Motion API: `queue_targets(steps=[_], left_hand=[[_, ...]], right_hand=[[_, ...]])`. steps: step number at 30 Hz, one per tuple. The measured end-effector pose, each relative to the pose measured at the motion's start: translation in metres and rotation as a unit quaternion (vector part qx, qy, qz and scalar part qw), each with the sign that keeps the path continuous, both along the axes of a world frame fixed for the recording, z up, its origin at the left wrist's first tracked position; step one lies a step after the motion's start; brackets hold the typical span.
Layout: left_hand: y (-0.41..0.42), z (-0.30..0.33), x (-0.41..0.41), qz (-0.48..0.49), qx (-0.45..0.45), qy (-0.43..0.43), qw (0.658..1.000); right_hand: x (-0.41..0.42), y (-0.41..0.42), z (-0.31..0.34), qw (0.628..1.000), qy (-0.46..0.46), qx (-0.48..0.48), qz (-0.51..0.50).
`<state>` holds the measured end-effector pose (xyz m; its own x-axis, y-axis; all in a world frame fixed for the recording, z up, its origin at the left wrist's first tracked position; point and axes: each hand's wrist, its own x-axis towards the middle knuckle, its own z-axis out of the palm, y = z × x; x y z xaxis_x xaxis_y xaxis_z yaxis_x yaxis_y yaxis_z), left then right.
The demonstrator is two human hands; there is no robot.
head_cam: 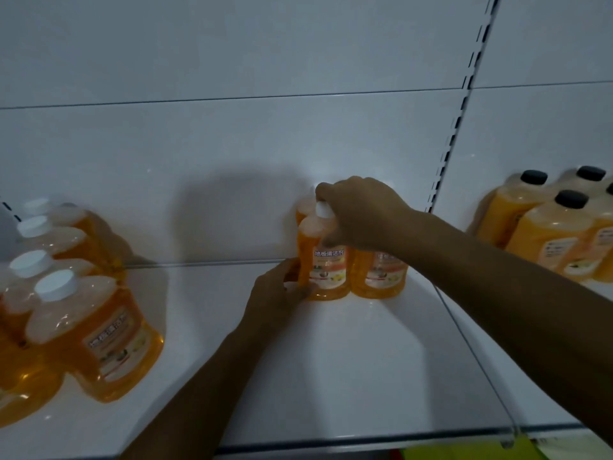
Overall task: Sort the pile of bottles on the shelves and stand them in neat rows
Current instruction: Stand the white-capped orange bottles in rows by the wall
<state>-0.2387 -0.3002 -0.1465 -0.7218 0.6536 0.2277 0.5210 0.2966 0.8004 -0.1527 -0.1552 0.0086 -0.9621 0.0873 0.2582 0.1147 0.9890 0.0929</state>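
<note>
An orange bottle with a white cap (326,263) stands upright near the back of the white shelf (348,360). My right hand (361,214) grips its neck and cap from above. My left hand (277,295) presses against its lower left side. A second orange bottle (379,277) stands touching it on the right, its top hidden by my right hand. Another bottle (303,209) peeks out behind them against the back panel.
A row of several white-capped orange bottles (89,330) stands at the shelf's left end. On the neighbouring shelf at right stand black-capped orange bottles (550,240). A clear divider (477,363) edges the shelf on the right. A slotted upright (461,107) splits the back panel.
</note>
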Motion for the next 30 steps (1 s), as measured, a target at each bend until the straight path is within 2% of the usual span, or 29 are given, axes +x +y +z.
queue_targets(steps=[15, 18, 20, 23, 26, 30], left_hand=[[-0.005, 0.016, 0.015, 0.009, -0.093, 0.01, 0.996], [-0.02, 0.019, 0.03, 0.061, -0.122, 0.04, 0.99], [-0.039, 0.017, 0.039, 0.105, -0.11, 0.062, 0.986], [-0.075, 0.018, 0.051, 0.156, -0.064, 0.096, 0.981], [-0.118, 0.024, 0.066, 0.211, -0.046, 0.117, 0.969], [-0.179, 0.021, 0.078, 0.351, -0.005, 0.128, 0.928]], right_hand=[[0.007, -0.004, -0.009, 0.999, 0.006, 0.048, 0.001], [0.007, -0.014, -0.009, 0.992, 0.024, 0.122, 0.0], [0.003, -0.032, -0.008, 0.99, 0.051, 0.129, 0.036], [-0.012, -0.074, -0.008, 0.986, 0.061, 0.01, 0.156], [-0.029, -0.124, -0.011, 0.951, 0.017, -0.166, 0.26], [-0.044, -0.172, -0.018, 0.898, -0.006, -0.247, 0.364]])
